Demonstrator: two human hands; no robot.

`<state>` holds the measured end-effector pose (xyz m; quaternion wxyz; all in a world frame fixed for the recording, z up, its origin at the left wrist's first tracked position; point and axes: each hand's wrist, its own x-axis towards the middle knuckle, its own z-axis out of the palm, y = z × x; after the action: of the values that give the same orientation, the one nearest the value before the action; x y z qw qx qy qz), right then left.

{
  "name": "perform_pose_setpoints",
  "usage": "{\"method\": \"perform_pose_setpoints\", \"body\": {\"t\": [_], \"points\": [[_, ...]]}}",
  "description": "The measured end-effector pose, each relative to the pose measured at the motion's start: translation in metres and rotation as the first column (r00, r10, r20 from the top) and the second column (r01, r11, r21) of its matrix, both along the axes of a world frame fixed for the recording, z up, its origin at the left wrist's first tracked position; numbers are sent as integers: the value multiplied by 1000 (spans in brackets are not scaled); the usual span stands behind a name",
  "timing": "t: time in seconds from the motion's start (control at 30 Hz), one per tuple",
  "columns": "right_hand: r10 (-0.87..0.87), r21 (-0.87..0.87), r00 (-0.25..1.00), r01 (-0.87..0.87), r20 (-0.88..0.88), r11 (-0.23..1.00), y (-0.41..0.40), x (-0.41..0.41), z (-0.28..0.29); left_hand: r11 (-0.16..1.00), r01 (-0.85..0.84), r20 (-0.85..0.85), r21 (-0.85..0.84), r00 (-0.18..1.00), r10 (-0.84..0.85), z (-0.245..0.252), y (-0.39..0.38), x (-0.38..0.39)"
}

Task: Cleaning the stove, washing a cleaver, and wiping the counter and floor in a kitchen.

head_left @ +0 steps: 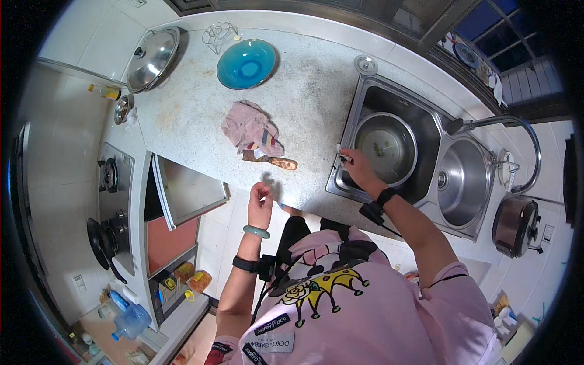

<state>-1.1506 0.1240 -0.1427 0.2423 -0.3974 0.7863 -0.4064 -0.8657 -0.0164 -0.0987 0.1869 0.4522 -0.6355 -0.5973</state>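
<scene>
My right hand (359, 168) is at the left rim of the steel double sink (336, 175), its fingers closed around a small white and dark piece (343, 158) that is too small to name. Just right of it, a round metal basin (400, 172) sits in the larger bowl, with shallow water and greenish scraps inside. My left hand (261, 203) hovers by the counter's front edge, fingers loosely curled, with nothing visible in it. Nearest to that hand lies a wooden-handled cleaver or scraper (283, 163). A crumpled pink cloth (248, 125) partly covers its blade.
Toward the back stand a turquoise bowl (246, 64), a wire rack (216, 36) and a domed pan lid (153, 59). A drain strainer (365, 65) lies behind the sink. The curved faucet (531, 132) arches over the smaller bowl. At left, a cabinet door (189, 189) hangs open below the counter.
</scene>
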Motion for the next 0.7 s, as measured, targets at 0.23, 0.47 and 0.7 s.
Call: {"method": "perform_pose_setpoints", "body": {"t": [0.23, 0.47, 0.7], "points": [[-51, 135, 988, 31, 148, 990, 2, 39, 8, 1000, -1, -26, 26, 1000, 2, -5, 0, -1], [-12, 132, 963, -24, 269, 991, -14, 35, 20, 999, 29, -34, 22, 999, -29, -6, 0, -4], [-30, 81, 999, 27, 42, 996, -36, -1, 16, 1000, 5, -26, 19, 1000, -5, -4, 0, 1]]}}
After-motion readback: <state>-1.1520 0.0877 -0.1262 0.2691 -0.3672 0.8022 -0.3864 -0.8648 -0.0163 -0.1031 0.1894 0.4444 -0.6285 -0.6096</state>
